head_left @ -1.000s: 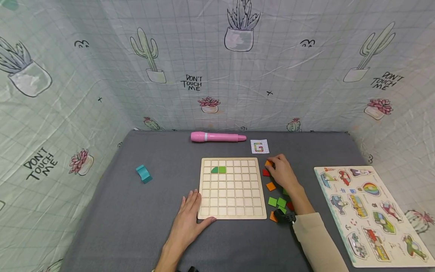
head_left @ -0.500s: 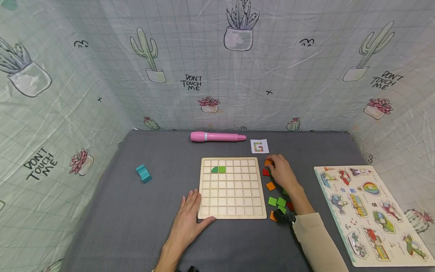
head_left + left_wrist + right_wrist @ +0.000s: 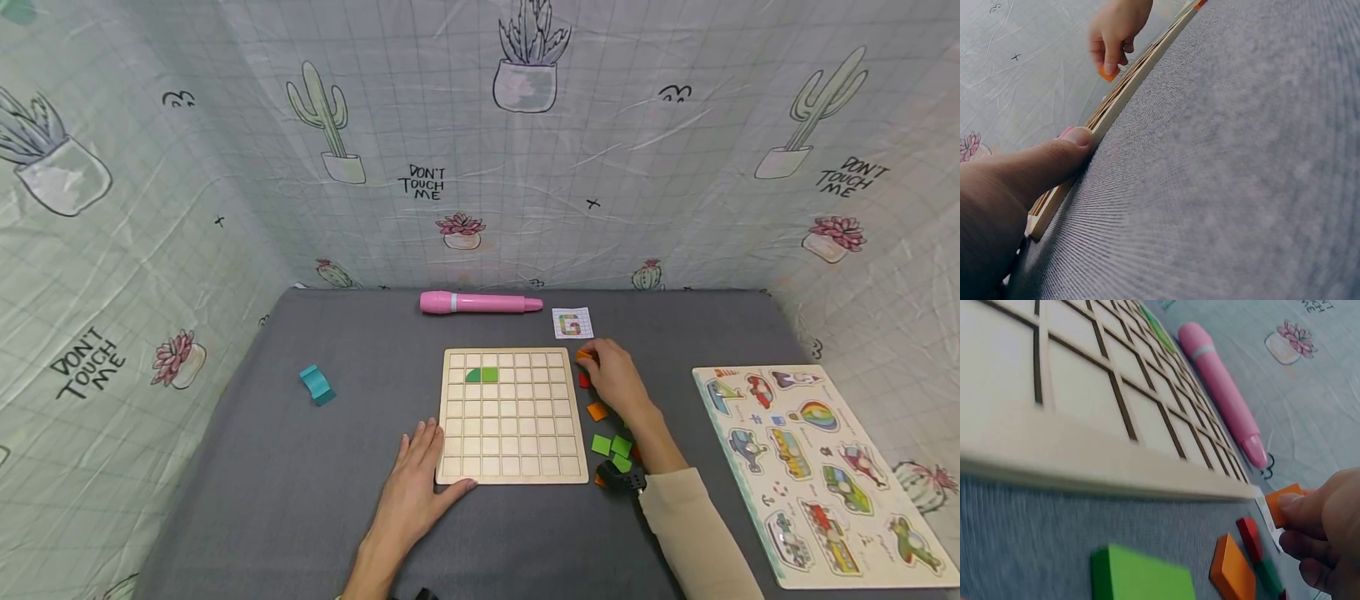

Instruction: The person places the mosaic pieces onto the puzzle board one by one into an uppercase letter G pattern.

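Shifted leftward, right hand (image 3: 617,377) pinches flat orange tile (image 3: 1277,512) near far-right corner of square wooden grid board (image 3: 517,418); left hand (image 3: 412,487), fingers extended, touches near-left corner.

A teal wavy block (image 3: 318,385) lies front-left of the pink tapered rod (image 3: 487,303), a pale rectangular picture board (image 3: 816,492) front-right, cactus-print cloth (image 3: 517,167) behind.
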Available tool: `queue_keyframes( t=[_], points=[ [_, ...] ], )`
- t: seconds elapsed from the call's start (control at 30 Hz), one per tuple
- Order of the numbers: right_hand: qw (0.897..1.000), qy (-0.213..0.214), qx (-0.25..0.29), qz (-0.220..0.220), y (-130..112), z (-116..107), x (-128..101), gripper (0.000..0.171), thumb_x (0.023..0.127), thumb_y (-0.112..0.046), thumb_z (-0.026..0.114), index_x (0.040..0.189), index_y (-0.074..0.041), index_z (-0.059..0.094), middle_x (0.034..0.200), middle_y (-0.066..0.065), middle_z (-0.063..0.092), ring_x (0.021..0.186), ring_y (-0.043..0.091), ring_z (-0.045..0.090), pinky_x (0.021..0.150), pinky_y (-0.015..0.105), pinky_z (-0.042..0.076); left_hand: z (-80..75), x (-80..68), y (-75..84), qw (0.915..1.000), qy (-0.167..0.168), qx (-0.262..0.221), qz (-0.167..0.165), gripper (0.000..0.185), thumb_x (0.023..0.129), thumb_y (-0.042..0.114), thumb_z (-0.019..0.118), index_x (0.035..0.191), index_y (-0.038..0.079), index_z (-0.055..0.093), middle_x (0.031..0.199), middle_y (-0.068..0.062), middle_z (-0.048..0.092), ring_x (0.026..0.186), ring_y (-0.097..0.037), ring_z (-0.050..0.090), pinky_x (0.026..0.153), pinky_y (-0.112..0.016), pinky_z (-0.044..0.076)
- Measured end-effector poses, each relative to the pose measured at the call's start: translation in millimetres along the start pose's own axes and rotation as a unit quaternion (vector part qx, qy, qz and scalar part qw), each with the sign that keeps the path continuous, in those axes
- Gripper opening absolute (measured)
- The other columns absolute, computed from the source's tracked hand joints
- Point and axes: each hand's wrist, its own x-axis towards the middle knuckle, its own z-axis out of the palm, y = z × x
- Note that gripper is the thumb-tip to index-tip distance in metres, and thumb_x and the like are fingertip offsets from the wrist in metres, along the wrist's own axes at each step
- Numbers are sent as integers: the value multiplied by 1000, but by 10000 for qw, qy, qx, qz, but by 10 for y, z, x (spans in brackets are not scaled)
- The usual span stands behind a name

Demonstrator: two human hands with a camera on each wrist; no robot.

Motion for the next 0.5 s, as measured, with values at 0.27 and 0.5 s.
queue_keyframes(
  t=[0.27,0.5],
  points=[
    [9997,-27,168,-183,-142,51,3,22,99,-19,65,112,-2,64,102,15,63,78,23,57,65,32,49,2,-5,6,10000,1,-46,14,94,80,60,76,144,-3,51,155,-21,44,149,-36,35,125,-53,27],
    [9987,-31,291,-426,-262,137,12,22,98,-18,67,112,-2,65,96,12,64,77,21,57,65,31,49,-5,-3,2,10000,19,29,42,94,80,60,76,144,-3,51,155,-21,44,149,-36,35,125,-53,27]
  ],
)
